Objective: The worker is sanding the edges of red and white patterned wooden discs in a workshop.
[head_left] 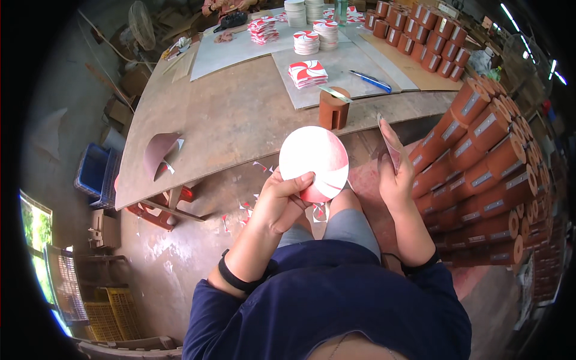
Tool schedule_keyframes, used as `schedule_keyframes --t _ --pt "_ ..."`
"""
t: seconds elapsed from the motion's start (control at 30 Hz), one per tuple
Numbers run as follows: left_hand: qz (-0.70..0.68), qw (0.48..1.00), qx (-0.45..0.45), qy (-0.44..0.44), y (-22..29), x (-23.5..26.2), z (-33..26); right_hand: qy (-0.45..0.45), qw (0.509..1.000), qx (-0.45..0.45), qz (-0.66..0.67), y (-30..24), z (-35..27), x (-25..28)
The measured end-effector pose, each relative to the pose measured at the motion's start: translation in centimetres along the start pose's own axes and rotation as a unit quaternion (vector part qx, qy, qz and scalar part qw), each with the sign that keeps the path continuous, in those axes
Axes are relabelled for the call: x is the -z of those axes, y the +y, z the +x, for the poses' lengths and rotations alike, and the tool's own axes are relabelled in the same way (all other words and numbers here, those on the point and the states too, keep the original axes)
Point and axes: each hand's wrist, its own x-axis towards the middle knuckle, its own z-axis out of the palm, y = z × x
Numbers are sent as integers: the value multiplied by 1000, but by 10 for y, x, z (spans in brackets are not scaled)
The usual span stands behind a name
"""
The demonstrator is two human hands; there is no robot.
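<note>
The left hand (282,195) pinches a red-and-white disc (309,157) by its lower edge, near the knees (345,201); it looks light, stiffish and creasable, best held by the rim. The right hand (398,178) grips a thin sheet (391,150).

Near side of table (222,120): round disc (309,156) hides most fingers of left hand (281,201); glare washes out disc's pattern. Same side: right hand (398,183) holds thin piece (391,149) nearly edge-on, surface unclear. Beyond table: person (223,6) is cut by upper edge. Below table: scraps (246,206) too small to tell shape. Right of table: brown cylinders (471,156) fade into dark rim.
</note>
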Motion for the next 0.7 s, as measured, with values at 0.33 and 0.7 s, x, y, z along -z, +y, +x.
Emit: schedule_keyframes --t 0.33,0.7 --pt "36 998 -29 30 -4 -3 3 1 994 101 -50 -31 -1 -10" --pt "17 998 -8 64 -12 -7 2 26 968 167 -186 -18 -9 -23"
